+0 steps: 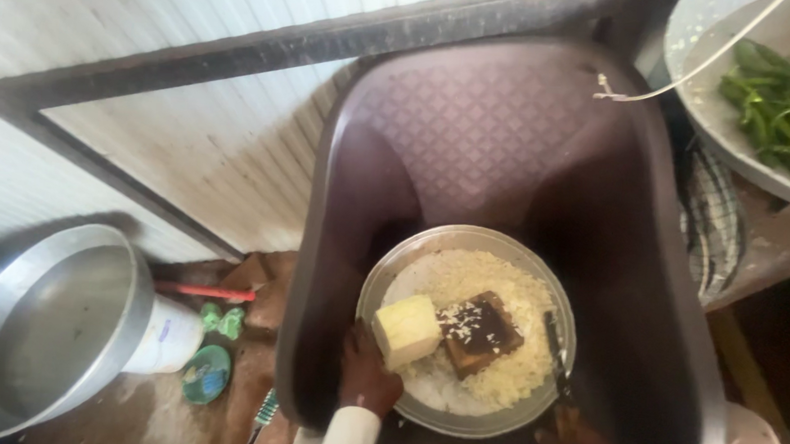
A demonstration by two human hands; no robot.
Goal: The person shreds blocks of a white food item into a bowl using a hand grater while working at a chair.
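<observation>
A round steel plate [383, 284] rests on the seat of a dark plastic chair [508, 129]. It is heaped with pale grated shreds [500, 282]. On the shreds lie a pale yellow block [406, 329] and a flat dark brown grater [481, 333]. My left hand [367, 375] grips the plate's near left rim, beside the yellow block. My right hand [573, 441] is at the plate's near right rim, by a dark knife [556, 352] that lies along the edge. Whether it holds the knife is not clear.
A large steel basin [52, 321] stands on the ground at the left, next to a white container [168, 334] and small green things [207, 374]. At the top right a steel bowl [699, 94] holds green chillies [784, 103]. Behind is a white corrugated wall with dark bars.
</observation>
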